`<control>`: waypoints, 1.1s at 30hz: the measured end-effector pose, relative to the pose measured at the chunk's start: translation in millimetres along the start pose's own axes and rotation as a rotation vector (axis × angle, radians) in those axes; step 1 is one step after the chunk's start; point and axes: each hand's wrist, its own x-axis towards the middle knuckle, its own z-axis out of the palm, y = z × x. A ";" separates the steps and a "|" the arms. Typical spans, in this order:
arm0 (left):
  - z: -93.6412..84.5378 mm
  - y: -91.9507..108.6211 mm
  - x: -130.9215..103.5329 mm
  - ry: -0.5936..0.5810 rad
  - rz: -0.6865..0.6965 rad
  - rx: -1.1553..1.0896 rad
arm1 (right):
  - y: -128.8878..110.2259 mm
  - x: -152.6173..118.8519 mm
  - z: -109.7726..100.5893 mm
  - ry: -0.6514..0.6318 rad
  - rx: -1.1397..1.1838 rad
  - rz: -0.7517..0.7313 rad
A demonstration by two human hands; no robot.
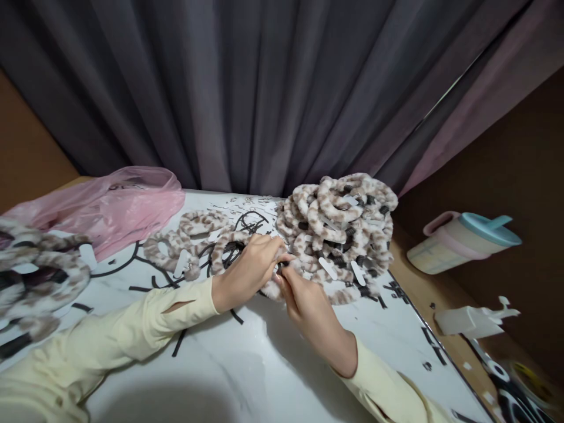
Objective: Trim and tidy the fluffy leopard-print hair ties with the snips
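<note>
My left hand (252,269) is closed, its fingers wrapped round a fluffy brown-and-white spotted ring (272,290) near the table's middle. My right hand (309,308) meets it there, thumb and forefinger pinched on a small black piece (282,265) at the ring; its exact shape is mostly covered by the fingers. A fluffy loop (219,252) shows just left of my left hand, beside tangled black cords (231,251). Close to my right hand rises a large pile of similar fluffy rings (337,217), many with white tags (328,268) and black bands.
More fluffy rings lie on the left (66,288), by a pink plastic bag (150,197). Black strips are scattered over the white marbled table (229,370). Along the right stand a lidded cup (453,244), a white bottle (469,321) and scissors (496,369). A grey curtain (238,88) hangs behind.
</note>
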 end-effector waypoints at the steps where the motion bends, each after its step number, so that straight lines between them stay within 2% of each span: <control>1: 1.2 -0.2 -0.5 -0.002 0.003 0.008 | -0.8 -1.5 -0.2 -0.005 -0.062 -0.005; 4: 4.3 -0.6 -1.2 -0.028 0.019 0.032 | -5.1 -5.6 -4.2 0.028 -0.327 -0.039; 7: 6.4 -0.9 -0.6 -0.068 0.040 0.054 | -7.8 -5.9 -12.0 0.141 -0.615 -0.126; 10: 8.0 -1.1 1.3 -0.070 0.021 0.027 | -3.8 -1.5 -20.5 0.224 -0.721 -0.205; 14: 7.5 1.6 3.7 -0.033 -0.068 -0.036 | 10.8 6.4 -26.2 0.240 -0.596 -0.184; 18: 2.8 7.3 4.9 -0.070 -0.130 -0.084 | 21.5 10.3 -24.2 0.248 -0.410 -0.136; 22: 0.2 10.6 5.5 -0.081 -0.188 -0.150 | 20.0 10.0 -19.5 0.298 -0.268 -0.140; 26: 5.1 11.9 3.1 -0.067 -0.220 -0.214 | 14.1 7.5 -14.1 0.339 -0.120 -0.133; 29: 11.4 12.8 -0.8 -0.071 -0.236 -0.245 | 11.7 5.9 -9.9 0.363 -0.093 -0.136; 33: 15.5 13.1 -3.9 -0.128 -0.351 -0.327 | 12.3 5.6 -3.9 0.375 -0.159 -0.134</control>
